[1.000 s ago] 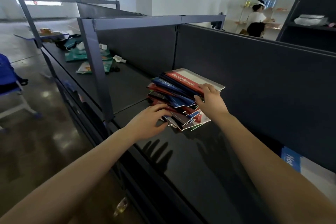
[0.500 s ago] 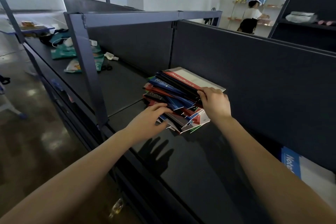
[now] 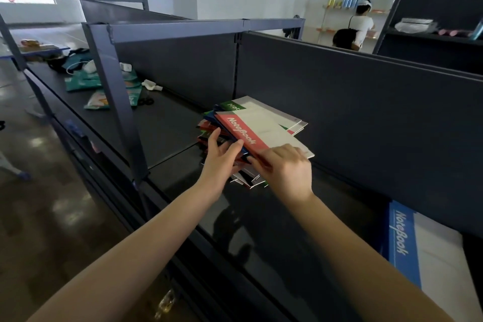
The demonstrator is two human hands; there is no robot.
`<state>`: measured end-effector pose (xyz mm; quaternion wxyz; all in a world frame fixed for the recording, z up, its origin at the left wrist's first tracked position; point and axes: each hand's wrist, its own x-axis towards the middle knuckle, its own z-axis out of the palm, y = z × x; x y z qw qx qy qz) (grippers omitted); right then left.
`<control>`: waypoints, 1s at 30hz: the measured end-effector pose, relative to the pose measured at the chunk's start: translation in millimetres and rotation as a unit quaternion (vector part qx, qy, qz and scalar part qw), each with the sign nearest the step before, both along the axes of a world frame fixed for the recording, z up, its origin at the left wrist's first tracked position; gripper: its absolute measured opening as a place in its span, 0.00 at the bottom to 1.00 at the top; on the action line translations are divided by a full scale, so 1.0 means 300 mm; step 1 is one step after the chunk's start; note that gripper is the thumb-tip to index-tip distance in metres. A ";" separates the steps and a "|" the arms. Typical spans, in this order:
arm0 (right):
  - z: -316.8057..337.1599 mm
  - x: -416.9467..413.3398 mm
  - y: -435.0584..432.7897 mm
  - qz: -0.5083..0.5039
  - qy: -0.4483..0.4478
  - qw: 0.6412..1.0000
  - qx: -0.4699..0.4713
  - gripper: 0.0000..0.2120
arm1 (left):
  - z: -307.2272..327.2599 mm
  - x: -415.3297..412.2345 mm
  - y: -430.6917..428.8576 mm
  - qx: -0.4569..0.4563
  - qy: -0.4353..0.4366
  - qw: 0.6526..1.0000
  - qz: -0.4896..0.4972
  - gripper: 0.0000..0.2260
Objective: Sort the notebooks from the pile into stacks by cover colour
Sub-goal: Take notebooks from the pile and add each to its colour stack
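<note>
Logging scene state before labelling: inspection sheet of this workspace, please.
Surface: glossy black metal shelf deck, dark back panel behind.
Job's things: messy pile of paper notebooks; red-banded white notebook on top, green-banded white notebook under it; blue-banded white notebook apart at right.
Clutter: teal packets in the far left bay.
Grippers: left hand touches the pile with straight fingers; right hand pinches the red-banded notebook's near edge.
Cables: white cord and plug by the packets.
Surroundings: person at far shelves.

The pile of notebooks (image 3: 261, 123) sits on the shelf (image 3: 261, 227) near its back edge, 1 notebook (image 3: 431, 264) at its right end, packets (image 3: 96, 100) far left.
</note>
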<state>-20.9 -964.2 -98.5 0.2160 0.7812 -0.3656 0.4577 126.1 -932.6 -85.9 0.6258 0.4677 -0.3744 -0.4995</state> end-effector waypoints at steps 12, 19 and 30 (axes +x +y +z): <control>-0.074 -0.073 0.164 0.031 0.107 0.982 0.150 0.23 | -0.053 -0.053 0.051 -0.002 -0.039 0.999 0.038 0.33; -0.098 -0.151 0.167 -0.019 0.040 0.970 0.239 0.25 | -0.087 -0.068 0.118 0.004 -0.064 0.998 0.009 0.34; -0.099 -0.352 0.251 -0.032 -0.295 0.795 0.529 0.30 | -0.181 -0.216 0.186 -0.046 -0.129 0.981 -0.138 0.36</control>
